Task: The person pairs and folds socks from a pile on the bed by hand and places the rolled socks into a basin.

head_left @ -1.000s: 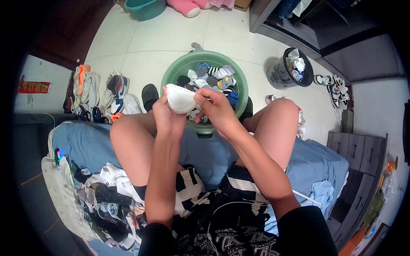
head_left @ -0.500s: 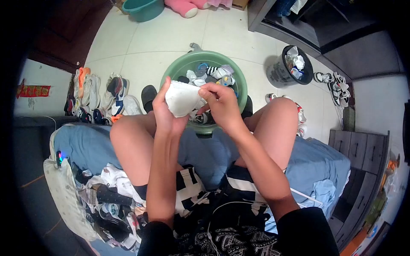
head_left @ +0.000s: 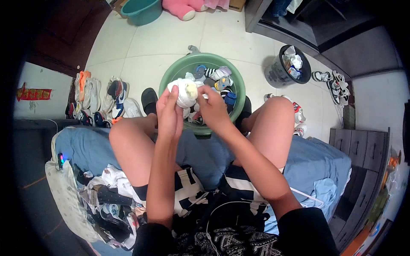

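Observation:
My left hand (head_left: 171,112) is closed round a rolled white sock (head_left: 185,94), its thumb along the near left side. The roll is compact, with a paler, yellowish patch at its upper right. Bent fingers of my right hand (head_left: 213,112) pinch at the sock's right edge; the fingertips are partly hidden. Directly below both hands, a green basin (head_left: 240,81) stands on the floor between my feet. It holds several balled socks in white, grey, blue and striped patterns (head_left: 224,82).
Loose socks and clothes (head_left: 113,200) lie heaped on the blue bed at my left. A black waste bin (head_left: 277,72) stands beyond my right knee. Shoes (head_left: 92,96) line the left wall. A grey sock (head_left: 193,49) lies behind the basin. A hanger (head_left: 307,196) rests at my right.
The white sock was a flat, smooth flap stretched between my hands; now it is a rounded roll in my left hand. My right hand has shifted slightly left and down.

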Tool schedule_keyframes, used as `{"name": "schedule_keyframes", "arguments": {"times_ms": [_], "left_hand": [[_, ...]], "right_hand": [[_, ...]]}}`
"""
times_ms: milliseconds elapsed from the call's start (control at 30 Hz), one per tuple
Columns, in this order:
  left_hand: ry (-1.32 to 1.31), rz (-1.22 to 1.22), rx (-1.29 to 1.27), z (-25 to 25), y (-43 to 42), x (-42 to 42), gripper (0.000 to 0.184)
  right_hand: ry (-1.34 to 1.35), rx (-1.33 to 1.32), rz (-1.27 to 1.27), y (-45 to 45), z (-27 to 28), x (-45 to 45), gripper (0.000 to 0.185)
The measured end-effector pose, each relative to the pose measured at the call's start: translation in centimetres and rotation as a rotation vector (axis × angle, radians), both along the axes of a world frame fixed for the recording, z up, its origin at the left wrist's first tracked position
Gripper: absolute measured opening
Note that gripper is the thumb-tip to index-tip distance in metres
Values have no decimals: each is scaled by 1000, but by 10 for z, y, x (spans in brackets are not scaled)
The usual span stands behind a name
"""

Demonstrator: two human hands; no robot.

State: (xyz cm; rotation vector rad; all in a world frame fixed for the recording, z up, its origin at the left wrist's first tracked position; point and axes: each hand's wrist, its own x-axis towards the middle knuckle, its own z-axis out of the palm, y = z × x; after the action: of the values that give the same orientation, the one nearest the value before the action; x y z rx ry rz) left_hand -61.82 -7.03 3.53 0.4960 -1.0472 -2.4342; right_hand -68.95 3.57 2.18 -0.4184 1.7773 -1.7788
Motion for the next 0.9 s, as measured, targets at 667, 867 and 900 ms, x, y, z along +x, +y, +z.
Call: {"name": "schedule_keyframes", "arguments": {"times_ms": [667,867,900], "left_hand": [[-97,325,124,-20,-47,46,27],[-118,243,-114,4,-32,32,23],[-133,275,-51,2,-29,30,23]], "right_hand": [[38,-268,-96,67,41,-65,26],[37,-127,7,53,39,-48,27],[22,-127,67,50,40,-44,27]]}}
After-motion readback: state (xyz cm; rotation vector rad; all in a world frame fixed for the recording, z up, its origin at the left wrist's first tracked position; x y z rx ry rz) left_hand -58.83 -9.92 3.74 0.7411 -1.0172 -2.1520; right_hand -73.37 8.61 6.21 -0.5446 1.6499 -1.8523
